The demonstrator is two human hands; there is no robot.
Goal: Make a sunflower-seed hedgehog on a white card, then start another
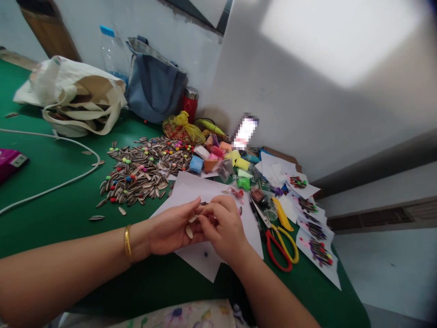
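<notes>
Over the sheet of white paper (184, 191), my left hand (169, 228) is turned palm up and cups a few sunflower seeds (189, 231). My right hand (223, 225) meets it, thumb and fingers pinched together at a pale sunflower seed (193, 218) above the left fingers. The right fingertips are partly hidden. Left of the paper lies a large heap of striped sunflower seeds (136, 182) mixed with small coloured bits. A dark blue dot (205, 254) marks the paper near its lower edge.
Red-and-yellow-handled scissors (280, 250) and a yellow cutter (282, 214) lie to the right. Beyond are seed-decorated cards (319, 253), packets of coloured clay (196, 165) and a phone (246, 132). A blue bag (153, 86), white bag (82, 100) and cable (68, 180) occupy the left.
</notes>
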